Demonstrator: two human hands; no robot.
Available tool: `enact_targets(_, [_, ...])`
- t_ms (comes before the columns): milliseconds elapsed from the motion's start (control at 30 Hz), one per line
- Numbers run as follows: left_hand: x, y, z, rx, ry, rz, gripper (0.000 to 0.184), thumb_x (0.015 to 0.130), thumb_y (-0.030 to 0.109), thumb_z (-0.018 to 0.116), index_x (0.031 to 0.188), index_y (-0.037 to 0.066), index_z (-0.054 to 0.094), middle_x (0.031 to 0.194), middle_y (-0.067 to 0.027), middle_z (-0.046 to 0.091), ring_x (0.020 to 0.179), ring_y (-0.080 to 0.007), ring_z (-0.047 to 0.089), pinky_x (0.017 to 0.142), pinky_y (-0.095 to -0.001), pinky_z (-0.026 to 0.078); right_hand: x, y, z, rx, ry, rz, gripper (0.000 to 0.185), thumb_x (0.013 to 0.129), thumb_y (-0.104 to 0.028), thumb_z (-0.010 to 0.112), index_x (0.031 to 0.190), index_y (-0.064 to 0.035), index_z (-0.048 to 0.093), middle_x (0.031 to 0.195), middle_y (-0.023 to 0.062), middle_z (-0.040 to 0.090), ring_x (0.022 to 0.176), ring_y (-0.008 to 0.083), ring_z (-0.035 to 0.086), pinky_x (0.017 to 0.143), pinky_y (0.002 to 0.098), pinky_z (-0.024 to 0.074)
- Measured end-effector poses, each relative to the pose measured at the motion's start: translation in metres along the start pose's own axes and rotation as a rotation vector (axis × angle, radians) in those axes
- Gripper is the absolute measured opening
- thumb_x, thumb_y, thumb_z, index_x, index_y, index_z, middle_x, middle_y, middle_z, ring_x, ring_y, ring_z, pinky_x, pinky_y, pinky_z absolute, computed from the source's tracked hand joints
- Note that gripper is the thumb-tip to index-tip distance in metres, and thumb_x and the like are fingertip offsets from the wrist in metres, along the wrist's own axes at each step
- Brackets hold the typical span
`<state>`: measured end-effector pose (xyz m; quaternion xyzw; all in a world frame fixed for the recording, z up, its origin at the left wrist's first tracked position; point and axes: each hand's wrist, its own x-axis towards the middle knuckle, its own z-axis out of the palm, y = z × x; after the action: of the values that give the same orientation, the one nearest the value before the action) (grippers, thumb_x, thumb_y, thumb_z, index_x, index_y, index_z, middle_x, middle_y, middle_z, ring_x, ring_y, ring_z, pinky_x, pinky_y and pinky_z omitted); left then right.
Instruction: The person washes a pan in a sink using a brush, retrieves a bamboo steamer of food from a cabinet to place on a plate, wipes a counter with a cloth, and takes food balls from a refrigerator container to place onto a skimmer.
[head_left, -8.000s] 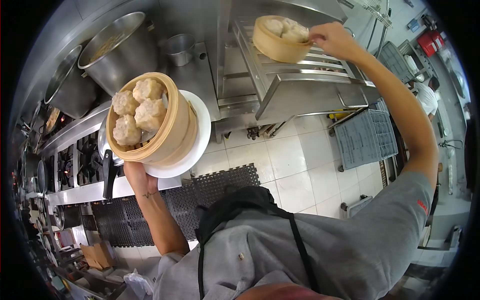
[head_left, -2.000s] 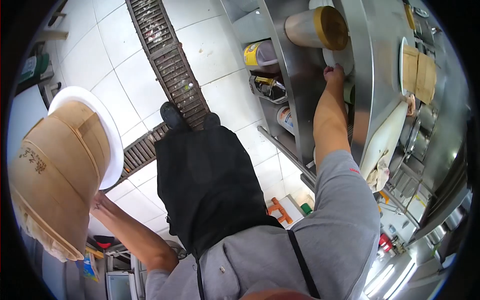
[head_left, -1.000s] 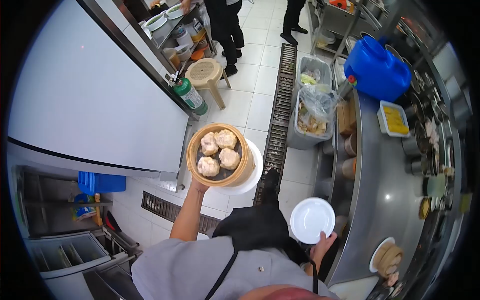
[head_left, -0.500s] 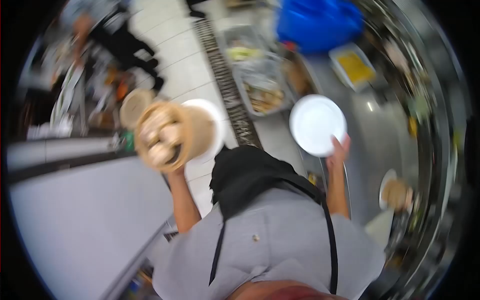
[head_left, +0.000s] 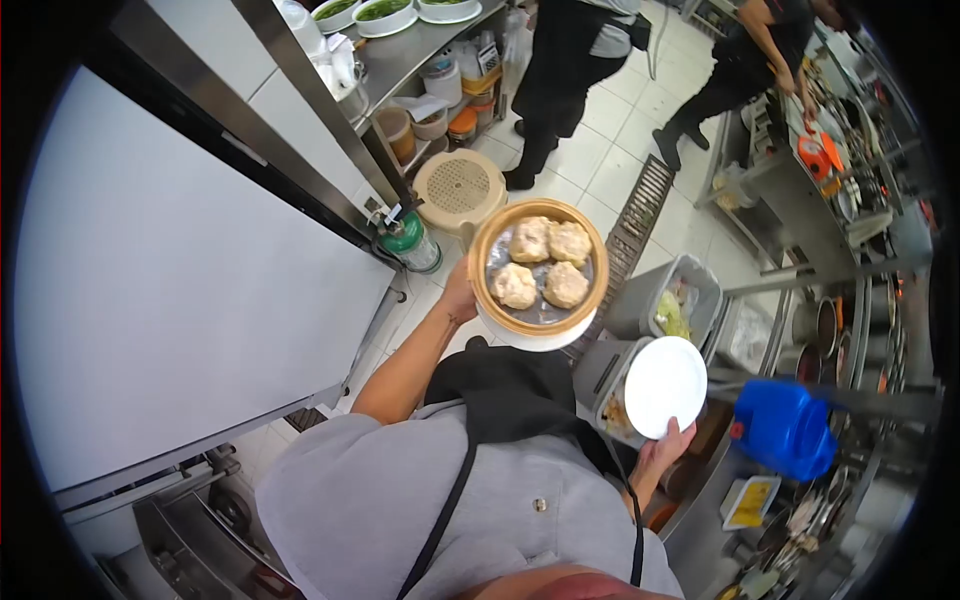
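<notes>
White panel: a broad, smooth white panel (head_left: pixel 190 290) fills the far left.
Cylinder: a small green metal cylinder with a white label (head_left: pixel 413 243) stands near the panel's right end.
Stool: a beige round plastic stool with a perforated seat (head_left: pixel 460 185) is just beyond the cylinder.
Left hand: the left hand (head_left: pixel 460 290) is at the near left side of the steamer, supporting it; its fingers are hidden, so I cannot tell whether they are apart or clamped.
Steamer: a round, pale-brown bamboo steamer (head_left: pixel 600 262) is held up in front of the body, open top facing the camera.
Dumplings: four pale, lumpy dumplings (head_left: pixel 567 285) sit inside the steamer.
Lower plate: a round white plate (head_left: pixel 540 342) shows below the steamer's rim.
Bins: two grey plastic bins holding scraps (head_left: pixel 625 310) stand on the floor, right of the steamer.
Second plate: a flat, round white dish (head_left: pixel 665 380) is held over the nearer bin.
Right hand: the right hand (head_left: pixel 668 450) has its fingers clamped on the lower edge of the dish, thumb on top.
Jerrycan: a blue plastic jerrycan (head_left: pixel 785 428) is at the far right.
</notes>
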<state>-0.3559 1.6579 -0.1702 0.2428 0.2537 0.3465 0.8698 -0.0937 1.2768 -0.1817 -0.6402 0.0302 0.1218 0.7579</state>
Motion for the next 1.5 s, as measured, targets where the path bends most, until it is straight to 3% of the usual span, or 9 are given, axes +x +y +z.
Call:
enact_targets(100, [0.03, 0.045, -0.011, -0.12, 0.14, 0.153, 0.039, 0.1, 0.03, 0.045, 0.129, 0.003, 0.049, 0.121, -0.0119, 0.06, 0.103, -0.0215, 0.064, 0.086, -0.0361, 0.056, 0.034, 0.009, 0.091, -0.004, -0.131, 0.025, 0.052, 0.082, 0.005, 0.052, 0.133, 0.0017, 0.038, 0.129, 0.0182, 0.05, 0.115, 0.0301, 0.053, 0.101, 0.0421, 0.0414])
enact_targets(467, [0.221, 0.164, -0.094, -0.282, 0.52, 0.677, 0.037, 0.1, 0.023, 0.045, 0.133, 0.007, 0.045, 0.128, -0.0106, 0.056, 0.113, -0.0263, 0.058, 0.093, -0.0411, 0.053, 0.21, 0.082, 0.475, -0.04, -0.752, 0.235, 0.051, 0.084, 0.004, 0.052, 0.133, -0.0001, 0.037, 0.121, 0.0171, 0.054, 0.109, 0.0262, 0.056, 0.095, 0.0391, 0.0468])
enact_targets(600, [0.284, 0.187, -0.116, -0.258, 0.588, 0.847, 0.04, 0.1, 0.026, 0.046, 0.135, 0.008, 0.043, 0.13, -0.0089, 0.054, 0.115, -0.0265, 0.057, 0.095, -0.0427, 0.052, 0.244, 0.088, 0.604, -0.28, -0.994, 0.193, 0.048, 0.086, 0.004, 0.049, 0.132, 0.0014, 0.037, 0.121, 0.0172, 0.053, 0.109, 0.0238, 0.054, 0.095, 0.0352, 0.0444])
enact_targets(900, [0.348, 0.237, -0.11, -0.311, 0.812, 0.946, 0.044, 0.095, 0.018, 0.056, 0.135, 0.007, 0.042, 0.132, -0.0119, 0.053, 0.116, -0.0278, 0.057, 0.094, -0.0451, 0.053, 0.158, 0.155, 0.89, -0.206, -1.399, 0.218, 0.045, 0.09, 0.001, 0.047, 0.134, 0.0023, 0.041, 0.126, 0.0154, 0.052, 0.115, 0.0231, 0.05, 0.101, 0.0327, 0.0378])
enact_targets(1000, [0.36, 0.238, -0.122, -0.254, 0.833, 0.996, 0.044, 0.095, 0.019, 0.057, 0.135, 0.007, 0.043, 0.132, -0.0126, 0.052, 0.115, -0.0283, 0.057, 0.094, -0.0462, 0.052, 0.121, 0.176, 0.935, -0.213, -1.459, 0.181, 0.041, 0.092, -0.001, 0.046, 0.133, 0.003, 0.043, 0.125, 0.0167, 0.054, 0.114, 0.0232, 0.052, 0.099, 0.0331, 0.0392])
enact_targets(1167, [0.378, 0.257, -0.12, -0.304, 1.136, 0.948, 0.036, 0.097, 0.018, 0.046, 0.128, 0.001, 0.048, 0.124, -0.016, 0.057, 0.106, -0.0303, 0.062, 0.086, -0.044, 0.055, 0.085, 0.19, 0.965, -0.273, -1.48, 0.104, 0.034, 0.099, -0.011, 0.043, 0.13, 0.0035, 0.047, 0.12, 0.017, 0.059, 0.109, 0.0231, 0.056, 0.094, 0.0339, 0.0421])
enact_targets(1267, [0.384, 0.258, -0.132, -0.365, 1.126, 0.999, 0.034, 0.097, 0.018, 0.047, 0.127, 0.001, 0.049, 0.124, -0.0158, 0.057, 0.104, -0.0296, 0.063, 0.085, -0.0435, 0.055, 0.078, 0.195, 0.975, -0.244, -1.529, 0.243, 0.035, 0.1, -0.012, 0.042, 0.13, 0.0039, 0.047, 0.121, 0.0166, 0.059, 0.109, 0.0226, 0.056, 0.094, 0.034, 0.0424])
enact_targets(1400, [0.402, 0.257, -0.15, -0.267, 1.244, 1.04, 0.036, 0.098, 0.017, 0.047, 0.128, -0.001, 0.048, 0.125, -0.0122, 0.058, 0.111, -0.0244, 0.06, 0.09, -0.0364, 0.051, 0.069, 0.197, 0.981, -0.24, -1.567, 0.292, 0.036, 0.101, -0.013, 0.041, 0.131, 0.004, 0.046, 0.122, 0.0159, 0.058, 0.111, 0.0216, 0.054, 0.095, 0.0331, 0.0412])
enact_targets(1500, [0.425, 0.271, -0.157, -0.3, 1.297, 1.069, 0.049, 0.102, 0.032, 0.038, 0.14, 0.001, 0.039, 0.135, -0.014, 0.051, 0.12, -0.0248, 0.052, 0.1, -0.0363, 0.043, 0.064, 0.216, 0.986, -0.225, -1.543, 0.372, 0.038, 0.102, -0.016, 0.039, 0.133, 0.0034, 0.044, 0.124, 0.0153, 0.057, 0.112, 0.0212, 0.053, 0.097, 0.0332, 0.04])
